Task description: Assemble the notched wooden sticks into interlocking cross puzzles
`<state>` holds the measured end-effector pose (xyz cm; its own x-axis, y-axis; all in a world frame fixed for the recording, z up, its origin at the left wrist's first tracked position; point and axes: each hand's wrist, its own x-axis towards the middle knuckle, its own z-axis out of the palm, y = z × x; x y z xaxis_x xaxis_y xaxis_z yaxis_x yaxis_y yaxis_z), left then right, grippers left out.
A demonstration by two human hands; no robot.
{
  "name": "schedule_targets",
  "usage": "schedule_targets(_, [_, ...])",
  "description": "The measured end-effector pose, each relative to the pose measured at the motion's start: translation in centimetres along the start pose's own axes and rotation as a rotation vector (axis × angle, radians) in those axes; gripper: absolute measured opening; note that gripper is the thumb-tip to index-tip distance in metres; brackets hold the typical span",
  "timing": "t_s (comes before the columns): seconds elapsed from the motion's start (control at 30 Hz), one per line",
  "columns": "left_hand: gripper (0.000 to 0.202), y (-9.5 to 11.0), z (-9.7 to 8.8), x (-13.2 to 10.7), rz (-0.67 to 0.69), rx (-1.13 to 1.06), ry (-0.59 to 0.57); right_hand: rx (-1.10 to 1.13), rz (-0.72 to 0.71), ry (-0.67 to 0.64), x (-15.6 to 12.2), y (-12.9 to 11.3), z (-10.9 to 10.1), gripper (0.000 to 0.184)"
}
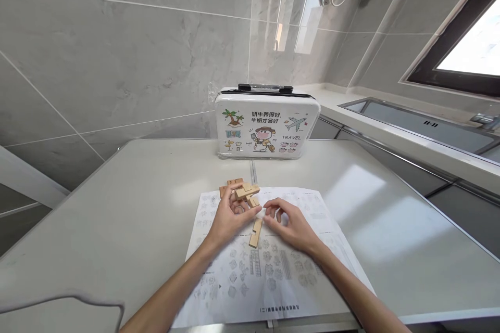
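Along the back and right of the room, a wall of large grey marbled tiles meets a dark-framed window. In front of it spreads the worktop, pale and glossy, with a narrow seam down its middle; to its right, a pale side counter carries a grey framed inset with a chrome tap by it.

At the worktop's far end, a white rectangular hard-shell case stands upright, wrapped in clear plastic and printed with a cartoon cow, palm trees, an aeroplane and "TRAVEL". It is closed beneath its black handle, so its contents are hidden.

Nearer the person, a large white sheet of printed paper lies under both forearms, covered with small grey diagrams and partly blocked by them. Over it, the left hand grips a cluster of pale, notched wooden blocks. The right hand curls just beside the left fingertips; whether it pinches anything, one cannot tell. Reddish-brown wooden pieces lie just beyond the left hand, and one loose pale notched wooden bar rests on the sheet between the forearms.
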<state>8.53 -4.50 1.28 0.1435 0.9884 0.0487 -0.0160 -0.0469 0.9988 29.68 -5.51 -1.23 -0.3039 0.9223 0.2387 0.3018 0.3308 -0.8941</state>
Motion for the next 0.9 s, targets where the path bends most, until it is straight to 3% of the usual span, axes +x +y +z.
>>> schedule_targets(0.07, [0.068, 0.19, -0.02, 0.12, 0.010, -0.031, 0.033, -0.110, -0.093, -0.092, -0.21, -0.10, 0.13, 0.033])
schedule_targets(0.13, [0.066, 0.37, 0.09, 0.05, 0.008, -0.030, 0.059, -0.181, -0.143, -0.166, -0.44, -0.11, 0.31, 0.053])
schedule_targets(0.2, [0.065, 0.49, 0.24, -0.12, 0.000, -0.009, 0.071, -0.253, -0.168, -0.207, -0.64, -0.06, 0.52, 0.069])
schedule_targets(0.27, [0.064, 0.57, 0.38, -0.28, -0.006, 0.015, 0.062, -0.314, -0.190, -0.222, -0.78, 0.02, 0.70, 0.074])
schedule_targets(0.47, [0.065, 0.65, 0.51, -0.44, -0.010, 0.047, 0.049, -0.279, -0.221, -0.119, -0.64, 0.18, 0.70, 0.037])
schedule_targets(0.57, [0.069, 0.53, 0.47, -0.39, -0.017, 0.043, 0.051, -0.239, -0.191, -0.112, -0.51, 0.32, 0.48, 0.039])
schedule_targets(0.77, [0.068, 0.29, 0.40, -0.31, -0.026, 0.043, 0.041, -0.326, -0.211, -0.220, -0.69, 0.70, 0.70, 0.043])
schedule_targets(0.9, [0.066, 0.28, 0.41, -0.32, -0.018, 0.054, 0.019, -0.315, -0.252, -0.199, -0.71, 0.73, 0.86, 0.024])
